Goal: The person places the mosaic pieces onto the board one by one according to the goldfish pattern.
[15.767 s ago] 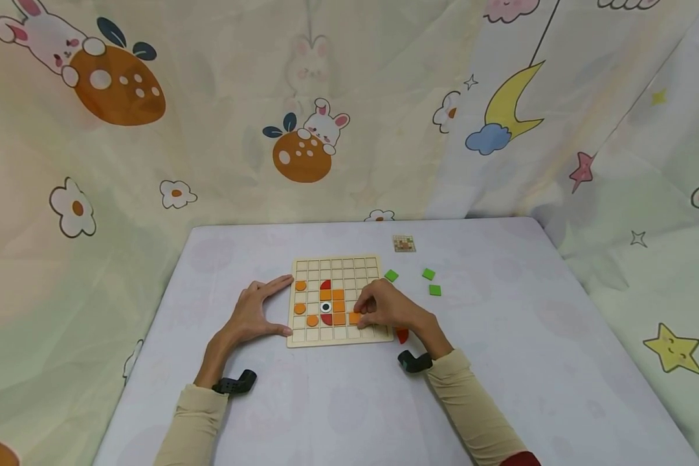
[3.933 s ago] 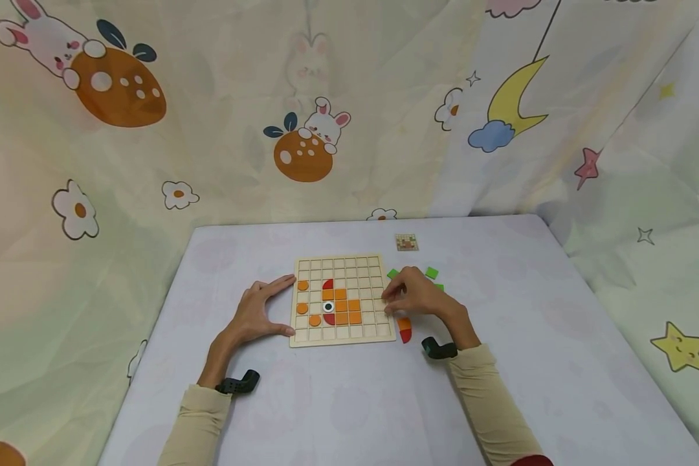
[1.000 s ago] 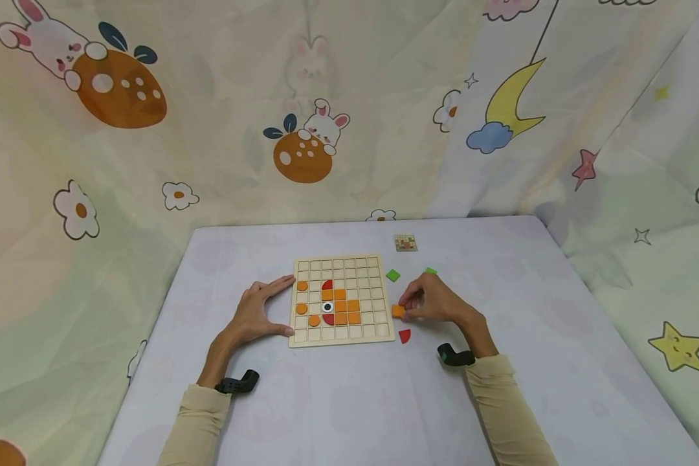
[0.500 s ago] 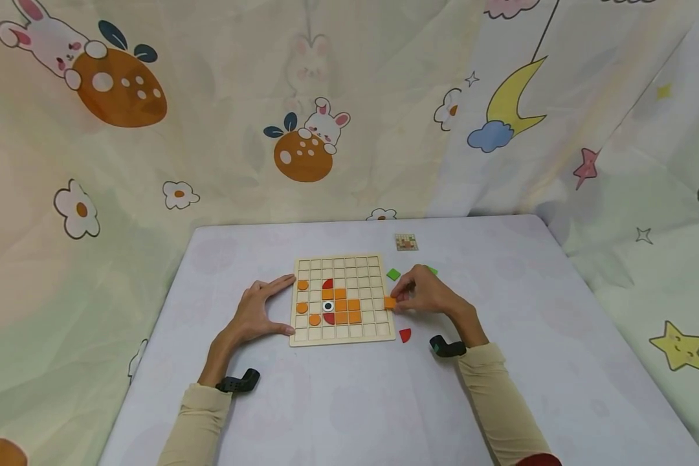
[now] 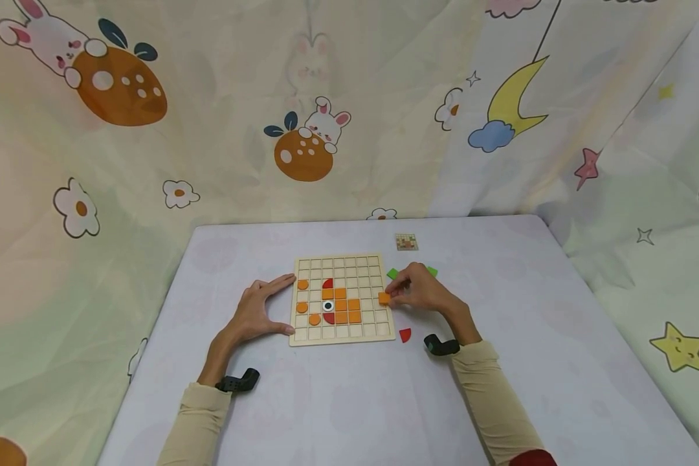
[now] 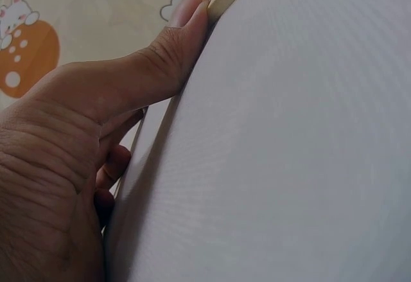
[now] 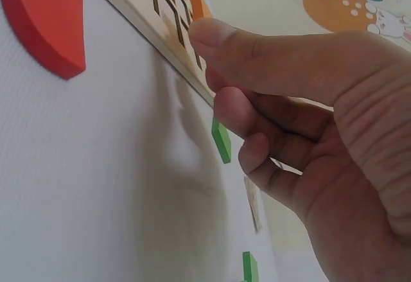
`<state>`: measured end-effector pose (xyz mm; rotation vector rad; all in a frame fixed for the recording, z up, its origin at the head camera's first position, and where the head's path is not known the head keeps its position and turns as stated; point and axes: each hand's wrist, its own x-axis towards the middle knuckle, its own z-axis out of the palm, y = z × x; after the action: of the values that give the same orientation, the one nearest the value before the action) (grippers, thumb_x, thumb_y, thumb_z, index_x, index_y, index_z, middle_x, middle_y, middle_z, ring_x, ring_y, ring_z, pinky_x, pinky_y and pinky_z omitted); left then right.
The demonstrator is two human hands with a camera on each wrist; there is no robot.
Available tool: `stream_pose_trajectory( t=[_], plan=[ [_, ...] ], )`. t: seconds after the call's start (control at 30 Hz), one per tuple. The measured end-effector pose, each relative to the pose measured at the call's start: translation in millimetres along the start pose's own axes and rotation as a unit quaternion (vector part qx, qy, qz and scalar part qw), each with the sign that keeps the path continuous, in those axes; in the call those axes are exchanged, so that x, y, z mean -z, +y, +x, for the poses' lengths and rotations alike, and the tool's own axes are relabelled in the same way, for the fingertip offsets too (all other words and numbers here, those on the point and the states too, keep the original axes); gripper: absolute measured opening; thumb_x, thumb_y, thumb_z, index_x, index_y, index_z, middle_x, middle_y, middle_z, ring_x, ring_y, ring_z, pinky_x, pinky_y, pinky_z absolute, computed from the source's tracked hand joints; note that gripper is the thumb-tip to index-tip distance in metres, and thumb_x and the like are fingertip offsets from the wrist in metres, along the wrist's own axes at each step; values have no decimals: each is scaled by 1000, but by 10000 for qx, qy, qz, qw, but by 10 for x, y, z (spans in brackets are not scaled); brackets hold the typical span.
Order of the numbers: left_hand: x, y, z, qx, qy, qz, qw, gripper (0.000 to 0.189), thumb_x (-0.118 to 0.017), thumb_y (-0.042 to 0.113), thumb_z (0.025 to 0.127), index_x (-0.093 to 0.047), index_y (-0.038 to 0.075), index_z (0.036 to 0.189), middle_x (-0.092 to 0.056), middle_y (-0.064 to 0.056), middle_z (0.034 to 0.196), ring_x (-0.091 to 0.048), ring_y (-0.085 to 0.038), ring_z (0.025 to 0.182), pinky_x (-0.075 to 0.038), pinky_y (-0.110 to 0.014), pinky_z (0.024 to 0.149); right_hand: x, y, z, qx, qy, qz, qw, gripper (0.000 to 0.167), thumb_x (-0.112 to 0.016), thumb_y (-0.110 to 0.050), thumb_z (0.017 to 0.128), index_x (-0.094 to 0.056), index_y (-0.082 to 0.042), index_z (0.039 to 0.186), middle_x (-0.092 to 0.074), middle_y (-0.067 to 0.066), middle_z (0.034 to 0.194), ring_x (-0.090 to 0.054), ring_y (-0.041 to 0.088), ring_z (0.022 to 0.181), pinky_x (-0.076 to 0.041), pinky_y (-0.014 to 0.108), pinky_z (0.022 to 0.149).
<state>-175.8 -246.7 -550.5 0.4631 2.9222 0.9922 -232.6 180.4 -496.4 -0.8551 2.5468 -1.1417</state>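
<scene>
A wooden grid board (image 5: 367, 268) lies on the white-covered table. My left hand (image 5: 253, 310) spreads thumb and fingers against its left edge; in the left wrist view the thumb (image 6: 186, 28) meets the board's rim. Between thumb and fingers my right hand (image 5: 424, 289) pinches an orange square tile (image 5: 384, 298), held over the board's right border. Orange squares (image 5: 347, 310), orange discs (image 5: 302, 307), two red quarter-round tiles (image 5: 328, 283) and a black-and-white eye tile (image 5: 328, 306) sit in the grid's left and middle cells.
A loose red quarter-round tile (image 5: 405, 334) lies right of the board's near corner. Green tiles (image 5: 432, 271) lie behind the right hand, one green tile (image 5: 392, 273) close to the board. A small patterned card (image 5: 406, 242) lies further back. A printed cloth backdrop (image 5: 221, 129) hangs behind.
An orange square now fills a cell that the right hand covered earliest. Lately the right hand took another orange square from beside the board and moved it left and away, over the right border.
</scene>
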Motion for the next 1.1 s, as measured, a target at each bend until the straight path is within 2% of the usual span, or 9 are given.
stream_pose_trajectory(
  t=[0.47, 0.7, 1.1],
  plan=[
    [-7, -11, 4, -2, -5, 10, 10000, 123, -104, 58, 60, -48, 30, 166, -49, 1, 173, -47, -22, 111, -34, -46, 97, -71, -3, 111, 21, 2, 63, 10000, 20, -95, -2, 81, -87, -3, 99, -81, 1, 86, -66, 14, 76, -53, 24, 73],
    [2, -24, 11, 10, -14, 12, 10000, 123, -104, 59, 61, -48, 30, 167, -48, 1, 173, -48, -23, 114, -34, -47, 98, -109, -2, 180, 112, -44, 219, 9997, 20, -95, -2, 81, -87, -2, 99, -84, 5, 89, -69, 12, 76, -57, 23, 74],
    [3, -9, 4, -13, -20, 41, 10000, 123, -104, 58, 61, -48, 29, 167, -48, 0, 173, -48, -23, 114, -35, -47, 98, -216, -36, 270, 190, 2, 152, 9997, 19, -94, -2, 82, -87, -2, 99, -83, 5, 88, -68, 11, 76, -57, 24, 73]
  ],
)
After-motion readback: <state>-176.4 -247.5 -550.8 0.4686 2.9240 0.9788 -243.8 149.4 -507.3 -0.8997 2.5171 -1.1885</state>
